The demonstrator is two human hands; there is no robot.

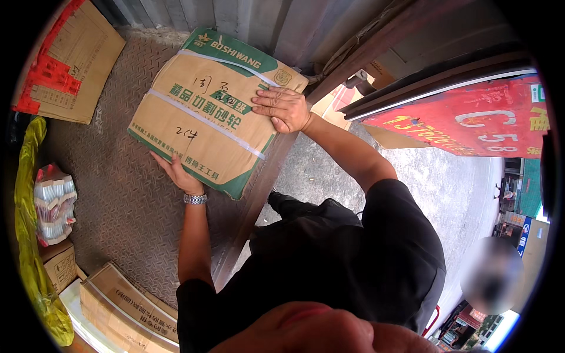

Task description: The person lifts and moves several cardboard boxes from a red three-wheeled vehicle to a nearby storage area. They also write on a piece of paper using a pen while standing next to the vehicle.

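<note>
A brown and green cardboard box [194, 112], bound with two pale plastic straps, lies at a slant on the patterned metal floor, close to its edge. My right hand [282, 109] grips the box's right side, its fingers laid over the top face. My left hand [179, 175], with a metal watch [195, 199] at the wrist, holds the near edge at the lower left. The box hides some of the left fingertips. Both arms reach forward from black sleeves.
Around the ridged metal floor [123, 194] are a taped carton [82, 65], yellow plastic sheeting [29, 235], a wrapped stack [54, 203] and a long carton [126, 306]. A corrugated wall [247, 20] stands behind. A red panel [465, 117] hangs at right; a person [493, 276] is beyond.
</note>
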